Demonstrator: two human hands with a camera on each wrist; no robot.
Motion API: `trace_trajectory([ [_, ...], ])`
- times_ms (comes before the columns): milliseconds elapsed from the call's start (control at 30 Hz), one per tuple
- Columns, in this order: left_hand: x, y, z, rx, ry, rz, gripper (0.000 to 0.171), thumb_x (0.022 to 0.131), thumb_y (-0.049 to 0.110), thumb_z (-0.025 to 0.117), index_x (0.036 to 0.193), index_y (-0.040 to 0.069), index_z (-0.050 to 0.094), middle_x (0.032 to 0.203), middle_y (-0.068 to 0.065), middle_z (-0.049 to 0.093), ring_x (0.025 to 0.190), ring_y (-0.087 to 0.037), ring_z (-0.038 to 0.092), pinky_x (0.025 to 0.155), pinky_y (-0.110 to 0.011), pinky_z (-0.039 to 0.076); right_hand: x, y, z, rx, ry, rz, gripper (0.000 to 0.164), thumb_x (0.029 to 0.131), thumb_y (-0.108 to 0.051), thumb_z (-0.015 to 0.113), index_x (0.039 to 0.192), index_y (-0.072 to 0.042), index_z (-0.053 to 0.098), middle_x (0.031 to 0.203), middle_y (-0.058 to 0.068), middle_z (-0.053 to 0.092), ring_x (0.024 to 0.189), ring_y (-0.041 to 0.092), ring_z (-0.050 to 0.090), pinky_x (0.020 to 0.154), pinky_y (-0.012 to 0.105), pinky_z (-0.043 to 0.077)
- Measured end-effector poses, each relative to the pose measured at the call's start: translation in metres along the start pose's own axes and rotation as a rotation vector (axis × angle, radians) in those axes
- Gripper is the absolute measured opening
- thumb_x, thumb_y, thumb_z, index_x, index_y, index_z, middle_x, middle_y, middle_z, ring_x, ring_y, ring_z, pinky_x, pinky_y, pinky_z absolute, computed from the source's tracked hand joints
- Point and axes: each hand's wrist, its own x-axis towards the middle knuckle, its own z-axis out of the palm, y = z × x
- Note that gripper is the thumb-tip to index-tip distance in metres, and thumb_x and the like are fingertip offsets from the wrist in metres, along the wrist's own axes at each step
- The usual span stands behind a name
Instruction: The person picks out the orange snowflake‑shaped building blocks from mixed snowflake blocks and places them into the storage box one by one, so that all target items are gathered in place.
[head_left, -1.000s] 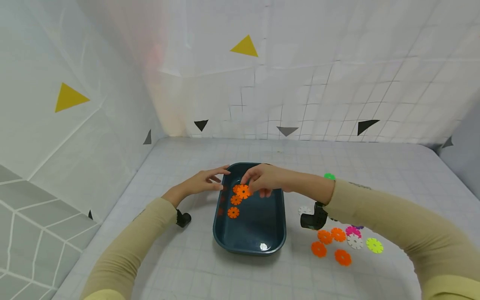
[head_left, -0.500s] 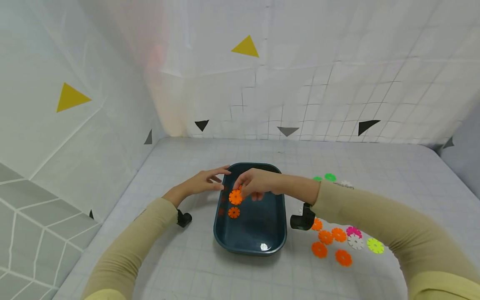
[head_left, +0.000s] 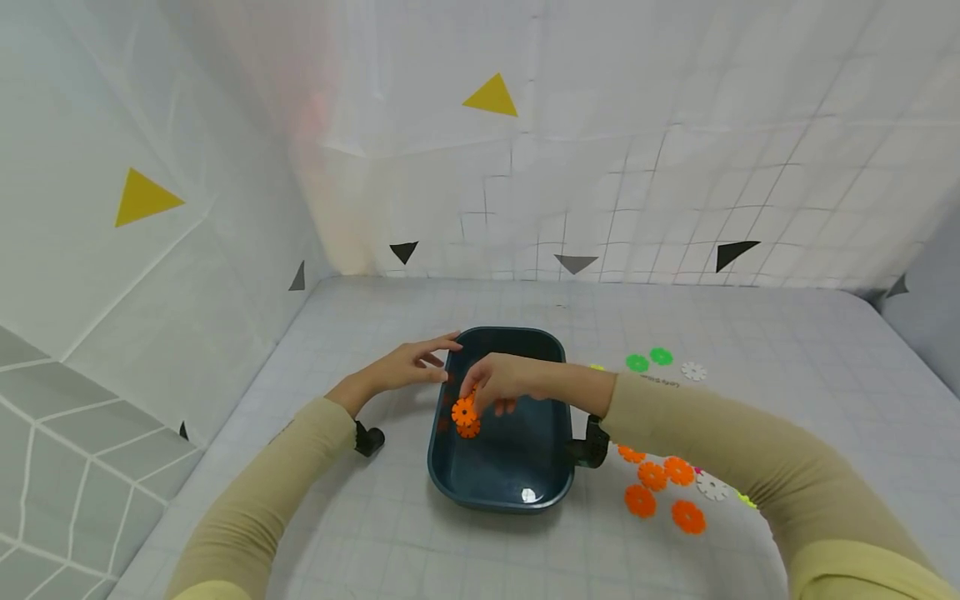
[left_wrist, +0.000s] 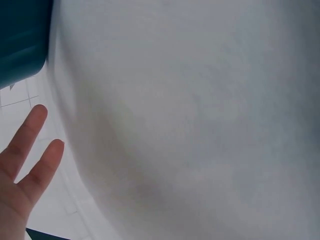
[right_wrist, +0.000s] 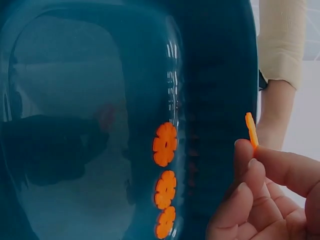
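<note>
My right hand (head_left: pixel 501 379) is over the left half of a dark teal tray (head_left: pixel 517 487), pinching an orange notched disc (head_left: pixel 464 412) between thumb and fingertips. In the right wrist view that held disc (right_wrist: pixel 251 131) appears edge-on. Beneath it, three orange discs (right_wrist: pixel 165 144) lie in a row on the tray floor along one side wall. My left hand (head_left: pixel 411 364) stays at the tray's left rim, fingers extended and spread, fingertips right at the edge. Two of its fingers (left_wrist: pixel 29 132) show in the left wrist view, with nothing between them.
Right of the tray, several loose orange discs (head_left: pixel 652 476) lie on the white table. A white disc (head_left: pixel 711 485) lies beside them. Farther back are green discs (head_left: pixel 637 362) and another white disc (head_left: pixel 693 371). My right forearm (head_left: pixel 697 425) covers part of this group.
My right hand has moved left and toward me over the tray with the orange disc in its fingers. The left hand has kept its place at the rim.
</note>
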Motion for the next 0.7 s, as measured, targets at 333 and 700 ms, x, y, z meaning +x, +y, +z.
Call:
trace_trajectory([
  [333,0.011,-0.035,0.005,0.002,0.023,0.006,0.054,0.091,0.026,0.057,0.141,0.021,0.037,0.151,0.006,0.022,0.118,-0.027,0.049,0.098,-0.047,0.037,0.009,-0.004,0.006,-0.081,-0.009,0.086,0.017,0.082,-0.007,0.066,0.098,-0.011,0.065,0.087,0.002,0.061,0.049,0.012,0.049,0.046,0.02,0.043],
  [700,0.011,-0.034,0.003,0.001,0.018,0.023,0.053,0.09,0.033,0.057,0.14,0.023,0.039,0.151,0.009,0.022,0.117,-0.024,0.05,0.098,-0.044,0.038,0.024,-0.002,0.013,-0.191,-0.065,0.162,0.01,0.082,-0.007,0.066,0.091,-0.012,0.066,0.087,0.001,0.061,0.052,0.013,0.052,0.047,0.021,0.045],
])
